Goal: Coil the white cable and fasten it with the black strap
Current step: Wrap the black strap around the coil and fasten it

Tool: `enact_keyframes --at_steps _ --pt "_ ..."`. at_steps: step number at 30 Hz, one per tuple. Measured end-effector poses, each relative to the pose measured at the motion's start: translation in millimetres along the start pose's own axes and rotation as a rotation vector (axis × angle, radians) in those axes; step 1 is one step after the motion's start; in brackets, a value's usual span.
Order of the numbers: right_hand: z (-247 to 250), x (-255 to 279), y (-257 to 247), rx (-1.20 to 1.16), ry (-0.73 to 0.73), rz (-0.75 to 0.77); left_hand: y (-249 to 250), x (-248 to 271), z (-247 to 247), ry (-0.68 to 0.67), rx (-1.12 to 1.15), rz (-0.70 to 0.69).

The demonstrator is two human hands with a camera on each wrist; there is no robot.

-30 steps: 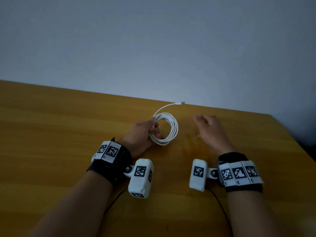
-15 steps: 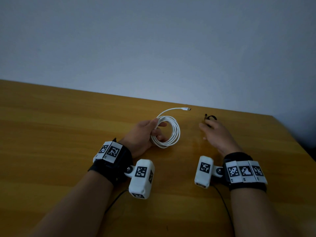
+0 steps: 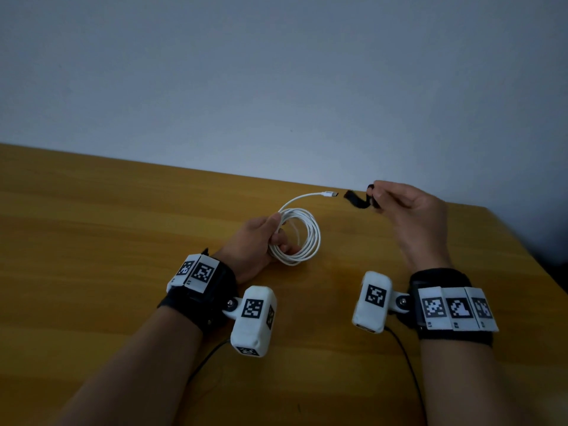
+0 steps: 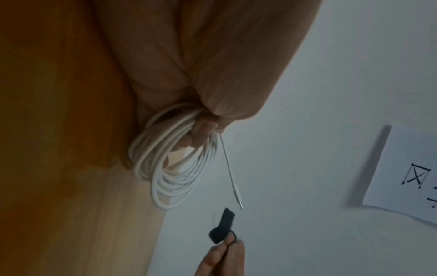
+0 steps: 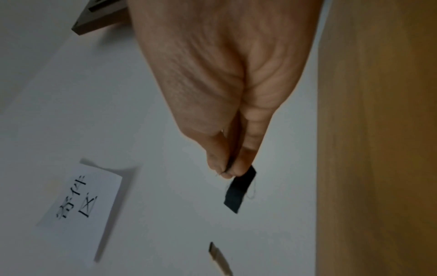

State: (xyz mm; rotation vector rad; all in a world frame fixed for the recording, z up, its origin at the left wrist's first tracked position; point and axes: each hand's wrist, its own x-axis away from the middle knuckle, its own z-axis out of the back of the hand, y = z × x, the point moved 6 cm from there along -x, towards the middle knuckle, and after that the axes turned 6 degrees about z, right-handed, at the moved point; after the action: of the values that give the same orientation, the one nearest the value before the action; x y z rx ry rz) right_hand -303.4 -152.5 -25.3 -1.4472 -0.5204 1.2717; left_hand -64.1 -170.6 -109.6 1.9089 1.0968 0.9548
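Observation:
The white cable [image 3: 302,238] is wound into a coil of several loops, and my left hand [image 3: 261,241] grips the coil at its left side just above the wooden table [image 3: 92,241]. A loose end with its plug [image 3: 330,194] sticks out to the upper right. The same coil [image 4: 170,168] and plug [image 4: 237,198] show in the left wrist view. My right hand [image 3: 399,204] is raised near the table's far edge and pinches the black strap [image 3: 356,199] between thumb and fingertips. The strap [image 5: 238,190] hangs free below the fingers, close to the plug [image 5: 216,251].
A white wall [image 3: 276,87] rises behind the table's far edge. A paper note with handwritten characters [image 5: 78,203] is stuck on the wall. The table's right edge [image 3: 528,250] runs close to my right forearm. Thin black wires [image 3: 405,358] trail from the wrist cameras.
My right hand picked the black strap up from the table and lifted it up and to the right. The left hand kept hold of the coil; the cable's free end swung slightly right.

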Motion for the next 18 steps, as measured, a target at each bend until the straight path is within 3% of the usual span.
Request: enact_keyframes --at_steps 4,12,18 --pt "-0.3 -0.4 -17.5 0.004 0.006 0.047 -2.0 -3.3 2.8 -0.004 0.011 0.002" --pt "-23.6 9.9 -50.4 0.01 -0.134 0.085 3.3 2.2 -4.6 -0.096 0.016 -0.037" --pt "-57.5 24.7 -64.5 0.002 -0.37 0.092 6.0 4.9 -7.4 -0.113 -0.021 -0.068"
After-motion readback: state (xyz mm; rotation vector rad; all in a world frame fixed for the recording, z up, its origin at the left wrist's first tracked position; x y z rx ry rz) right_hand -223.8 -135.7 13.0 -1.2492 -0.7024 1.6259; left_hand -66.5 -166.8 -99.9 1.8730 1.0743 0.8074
